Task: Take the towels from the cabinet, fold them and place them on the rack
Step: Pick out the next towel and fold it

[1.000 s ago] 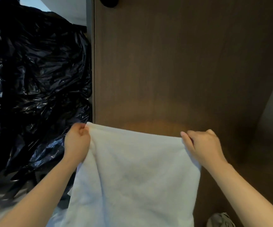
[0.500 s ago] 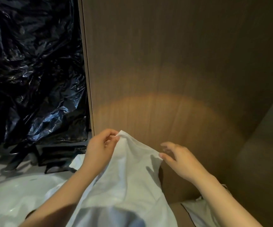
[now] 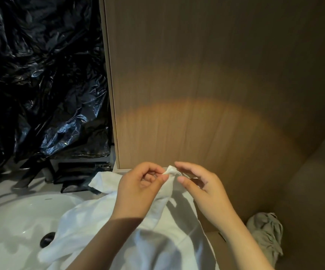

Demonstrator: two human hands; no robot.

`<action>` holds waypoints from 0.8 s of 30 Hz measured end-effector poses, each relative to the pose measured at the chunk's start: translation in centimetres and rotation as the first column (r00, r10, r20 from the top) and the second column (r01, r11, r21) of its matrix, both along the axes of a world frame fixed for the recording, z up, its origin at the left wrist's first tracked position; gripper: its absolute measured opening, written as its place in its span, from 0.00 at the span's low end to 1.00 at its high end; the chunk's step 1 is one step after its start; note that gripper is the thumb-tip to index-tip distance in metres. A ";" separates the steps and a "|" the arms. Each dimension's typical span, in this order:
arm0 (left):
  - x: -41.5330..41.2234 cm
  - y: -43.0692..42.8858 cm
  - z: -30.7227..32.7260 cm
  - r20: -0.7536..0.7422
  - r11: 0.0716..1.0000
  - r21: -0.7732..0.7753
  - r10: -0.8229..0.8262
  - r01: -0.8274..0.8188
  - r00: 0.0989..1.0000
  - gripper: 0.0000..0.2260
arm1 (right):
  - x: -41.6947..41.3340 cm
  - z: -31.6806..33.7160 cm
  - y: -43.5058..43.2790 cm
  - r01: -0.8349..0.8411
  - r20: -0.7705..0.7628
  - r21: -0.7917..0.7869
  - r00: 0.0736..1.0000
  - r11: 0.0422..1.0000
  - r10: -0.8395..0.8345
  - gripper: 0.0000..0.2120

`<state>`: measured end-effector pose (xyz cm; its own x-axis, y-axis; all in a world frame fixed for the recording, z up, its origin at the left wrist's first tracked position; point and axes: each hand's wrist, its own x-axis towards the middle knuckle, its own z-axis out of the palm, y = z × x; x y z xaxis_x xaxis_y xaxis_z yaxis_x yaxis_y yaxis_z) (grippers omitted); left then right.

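Up at twelve o'clock of the white cloth towel (image 3: 157, 240), your left hand (image 3: 142, 190) pinches its corner; its length hangs toward six o'clock. Your right hand (image 3: 202, 190), fingers parted, hovers just beside at three o'clock.

A white towel (image 3: 91, 221) drapes over the sink (image 3: 11, 221) rim.

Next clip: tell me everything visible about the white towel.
The white towel is soft, matte cloth, unfolded and creased. The left hand pinches one corner, held up in front of the brown wooden panel. The right hand curls close by that corner, grip unclear. The cloth hangs down toward the camera, part spreading over the white basin.
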<state>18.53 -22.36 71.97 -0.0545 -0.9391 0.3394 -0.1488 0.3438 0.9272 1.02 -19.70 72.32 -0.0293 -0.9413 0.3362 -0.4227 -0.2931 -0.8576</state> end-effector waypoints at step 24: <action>0.3 2.6 -4.0 0.409 0.998 -0.064 0.040 -0.015 0.912 0.08 | 0.5 -0.4 1.3 0.150 0.110 -0.044 0.983 0.988 -0.145 0.06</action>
<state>18.87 -19.75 67.97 -0.1745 -0.9214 0.3471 -0.5217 0.3855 0.7611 1.49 -18.38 71.91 -0.2048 -0.9053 0.3721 -0.3717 -0.2797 -0.8852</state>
